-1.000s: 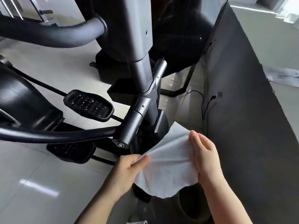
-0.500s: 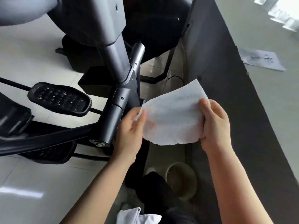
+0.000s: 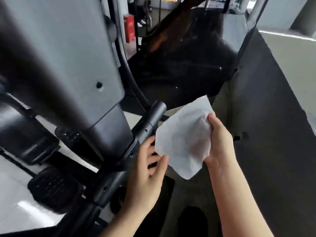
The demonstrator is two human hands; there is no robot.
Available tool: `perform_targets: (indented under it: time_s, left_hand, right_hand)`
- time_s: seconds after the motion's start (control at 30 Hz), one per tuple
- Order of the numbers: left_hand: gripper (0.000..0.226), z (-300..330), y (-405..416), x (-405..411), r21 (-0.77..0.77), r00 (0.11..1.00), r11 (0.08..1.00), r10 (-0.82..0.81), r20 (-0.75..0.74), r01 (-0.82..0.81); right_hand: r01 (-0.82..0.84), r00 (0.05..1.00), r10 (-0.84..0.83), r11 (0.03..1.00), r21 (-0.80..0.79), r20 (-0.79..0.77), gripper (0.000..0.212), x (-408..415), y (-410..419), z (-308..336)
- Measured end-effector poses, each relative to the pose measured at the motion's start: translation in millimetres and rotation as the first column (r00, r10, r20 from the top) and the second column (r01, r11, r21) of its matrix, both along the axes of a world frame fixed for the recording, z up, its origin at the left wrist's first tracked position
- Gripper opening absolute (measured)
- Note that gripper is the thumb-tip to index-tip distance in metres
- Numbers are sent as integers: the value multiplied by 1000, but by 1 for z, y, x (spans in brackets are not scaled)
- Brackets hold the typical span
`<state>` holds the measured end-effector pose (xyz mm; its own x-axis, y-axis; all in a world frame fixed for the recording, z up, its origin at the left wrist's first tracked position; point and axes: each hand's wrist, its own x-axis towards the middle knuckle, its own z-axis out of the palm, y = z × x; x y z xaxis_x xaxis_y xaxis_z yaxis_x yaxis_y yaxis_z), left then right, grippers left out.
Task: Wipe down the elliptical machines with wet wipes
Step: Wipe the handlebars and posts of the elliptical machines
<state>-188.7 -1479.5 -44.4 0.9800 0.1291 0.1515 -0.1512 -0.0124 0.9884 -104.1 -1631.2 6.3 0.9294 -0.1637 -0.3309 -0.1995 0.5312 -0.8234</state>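
A white wet wipe [image 3: 183, 141] hangs spread out in front of me, and my right hand [image 3: 220, 139] grips its right edge. My left hand [image 3: 147, 173] is off the wipe, fingers loosely spread, just left of its lower corner and close to the dark grey arm joint [image 3: 148, 124] of the elliptical machine. The machine's grey upright column [image 3: 59, 65] fills the left of the view. Black pedals [image 3: 53, 189] show low on the left.
A second dark machine body [image 3: 184, 65] stands behind the wipe. A dark grey mat or partition [image 3: 277, 134] runs along the right side. Pale glossy floor tiles [image 3: 15, 211] lie at lower left. A red box [image 3: 129, 28] sits far back.
My left hand has let go of the wipe, which now hangs from my right hand alone. The view has swung upward and closer to the machine's column.
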Motion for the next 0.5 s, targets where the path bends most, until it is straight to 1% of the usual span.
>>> perform_targets:
  time_s: [0.03,0.07,0.1,0.13,0.17,0.2,0.23,0.27,0.3,0.33,0.37,0.4,0.43,0.47,0.5]
  left_hand:
    - [54,-5,-9,22,102,995,991,87,47,-91]
    - [52,-11,-18,46,222,977,954,177,116,-199]
    - [48,-17,-24,71,366,943,872,266,202,-325]
    - [44,-20,-31,96,512,895,735,345,284,-445]
    - [41,-24,-32,117,626,852,580,402,336,-521]
    - [40,-26,-32,135,707,820,443,445,360,-551]
    - [39,-27,-28,149,767,791,315,479,379,-559]
    - [40,-26,-23,160,820,770,194,509,385,-538]
    - [41,-25,-20,170,864,748,90,550,372,-496]
    - [41,-26,-18,177,889,717,6,594,365,-457]
    - [38,-28,-19,182,892,680,-61,625,384,-448]
    - [34,-31,-21,184,876,638,-111,642,424,-470]
    - [31,-34,-22,185,851,594,-155,653,470,-503]
    - [29,-35,-23,186,830,553,-192,664,503,-524]
    - [29,-36,-23,186,819,521,-221,677,520,-530]
  right_hand:
    - [0,999,1,999,-38,34,28,33,-6,1]
    - [-4,997,12,995,-102,78,21,66,-10,3]
    - [-7,990,31,985,-175,136,22,99,-13,6]
    - [-23,976,76,968,-248,205,25,128,-14,10]
    - [-31,942,148,931,-363,300,25,154,-12,12]
    - [-54,883,263,879,-473,388,24,173,-8,14]
    - [-83,825,369,828,-554,428,24,193,-1,12]
    - [-153,781,444,819,-554,440,27,207,10,12]
    - [-258,734,521,808,-530,437,33,216,22,13]
    - [-349,669,616,754,-557,415,38,225,35,9]
    - [-432,561,733,656,-619,385,39,229,47,4]
    - [-505,406,861,491,-710,306,38,231,60,-2]
    - [-554,229,952,298,-777,203,35,233,70,-13]
    - [-552,67,992,123,-824,104,34,231,77,-24]
    - [-476,-46,997,29,-879,58,35,231,81,-36]
